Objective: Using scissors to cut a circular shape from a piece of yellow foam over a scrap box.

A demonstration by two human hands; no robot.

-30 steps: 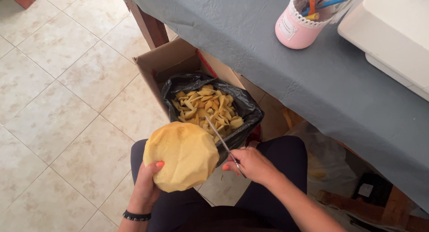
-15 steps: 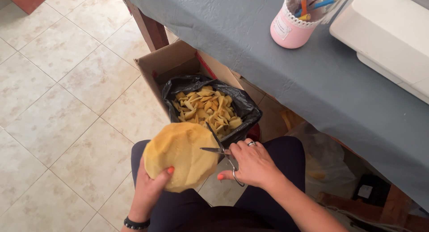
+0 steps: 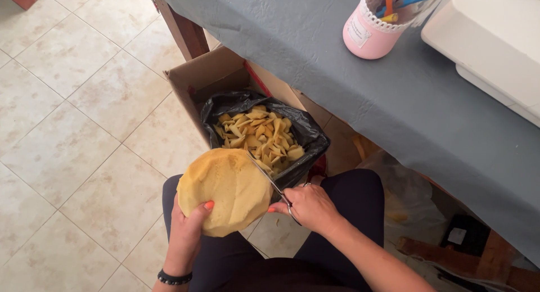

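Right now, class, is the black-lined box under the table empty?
No: the black bag lining the cardboard box holds a heap of yellow foam scraps, just beyond the foam piece and scissors.

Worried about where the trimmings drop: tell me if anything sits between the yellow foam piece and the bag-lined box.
Nothing visible does. The yellow foam piece, held in the left hand, sits just above the open black bag with its cut scraps; only the scissors in the right hand cross its edge.

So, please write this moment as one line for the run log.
left hand: holds yellow foam | right hand: scissors at foam edge | bag in box: yellow scraps
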